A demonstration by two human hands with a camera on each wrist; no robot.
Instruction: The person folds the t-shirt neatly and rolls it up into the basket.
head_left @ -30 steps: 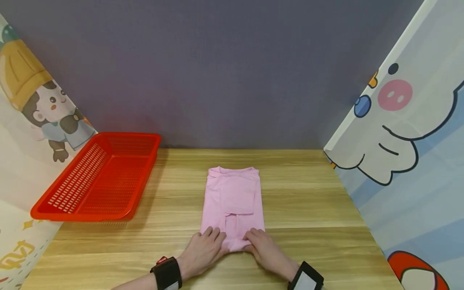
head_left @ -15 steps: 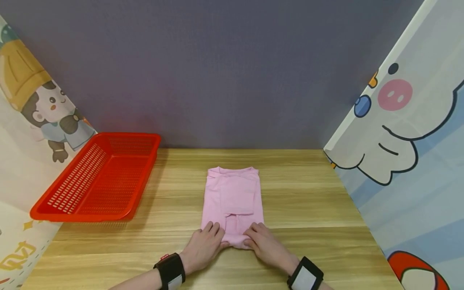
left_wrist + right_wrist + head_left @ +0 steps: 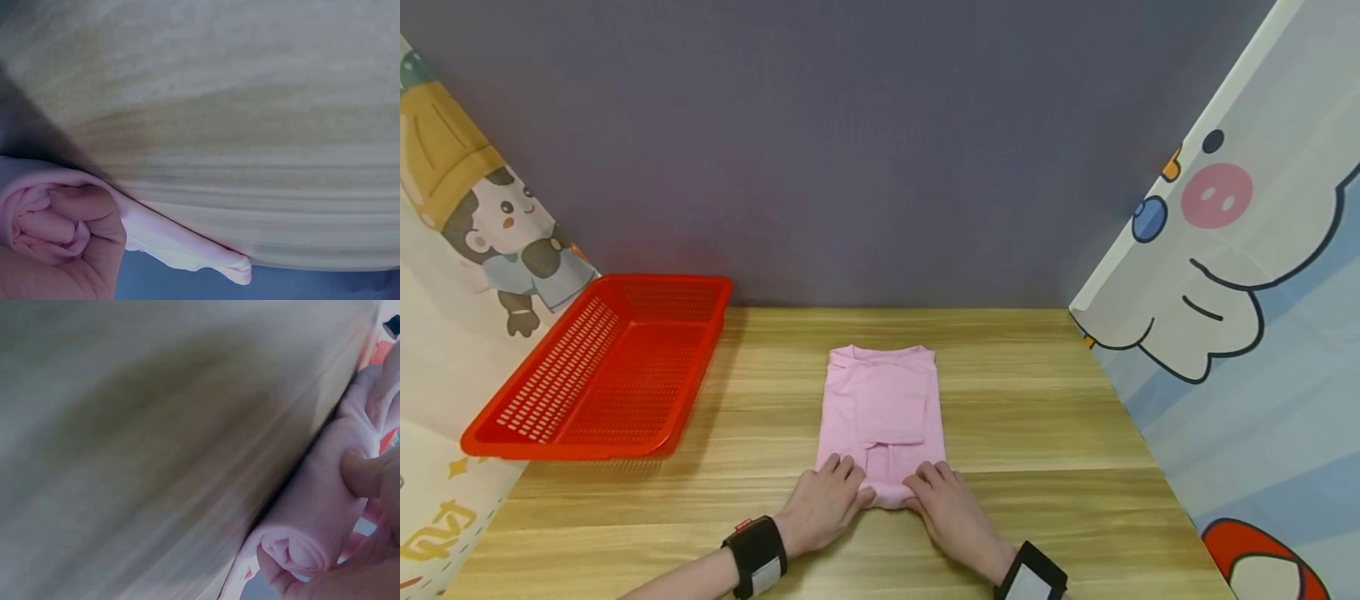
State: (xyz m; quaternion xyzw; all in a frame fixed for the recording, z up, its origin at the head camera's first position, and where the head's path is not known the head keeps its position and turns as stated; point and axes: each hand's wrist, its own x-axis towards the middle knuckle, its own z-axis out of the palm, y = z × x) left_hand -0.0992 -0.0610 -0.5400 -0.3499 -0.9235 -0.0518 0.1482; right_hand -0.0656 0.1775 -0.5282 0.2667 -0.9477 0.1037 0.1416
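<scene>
Pink fabric roll (image 3: 315,487) between fingers (image 3: 365,475)

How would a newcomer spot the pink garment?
On the wood-grain table, look right of the red basket. The left hand and right hand grip the rolled near end of the pink garment, whose folded cloth contrasts with the basket's perforated sides.

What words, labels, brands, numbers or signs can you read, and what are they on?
No legible text in any view.
Yellow marks on the left wall covering: perhaps lettering, unreadable.
Red tag on the left wrist strap: too small to read.
Pink shirt: no lettering shows.
</scene>
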